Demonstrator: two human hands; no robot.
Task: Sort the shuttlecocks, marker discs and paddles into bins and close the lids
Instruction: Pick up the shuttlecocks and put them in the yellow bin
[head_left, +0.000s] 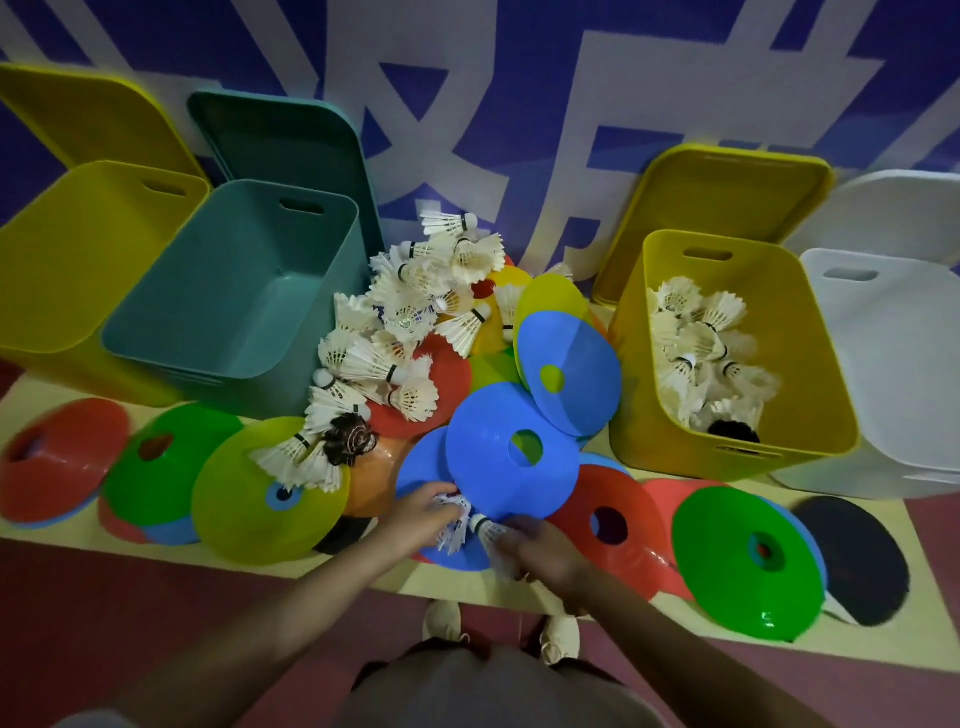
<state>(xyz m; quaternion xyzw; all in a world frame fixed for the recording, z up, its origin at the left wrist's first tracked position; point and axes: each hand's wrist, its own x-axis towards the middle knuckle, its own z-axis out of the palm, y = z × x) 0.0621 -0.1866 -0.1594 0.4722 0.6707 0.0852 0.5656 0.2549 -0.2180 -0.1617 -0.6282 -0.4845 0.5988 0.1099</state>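
Both of my hands are down at the near edge of the pile. My left hand (423, 512) curls around a white shuttlecock (453, 525), and my right hand (540, 548) grips a second one (488, 530) by its feathers; the two birdies touch each other on a blue marker disc (511, 449).

Four bins stand along the wall, each with its lid leaning upright behind it: a yellow bin (67, 270) at far left, a teal bin (234, 291) beside it, both with nothing visible inside, then a second yellow bin (727, 358) on the right holding about a dozen white shuttlecocks plus one dark one, and a white bin (883, 364) at far right.

Between the teal and right yellow bins lies a heap of shuttlecocks (410, 317), roughly twenty white and one dark-feathered (350, 439). Marker discs spread along the front, about fifteen showing: red, green, yellow, orange and blue, several overlapping. One dark paddle (857, 561) lies at far right, and another dark edge (343, 535) peeks from under a yellow disc.

Large white characters cross the blue wall (519, 104); I cannot read them.
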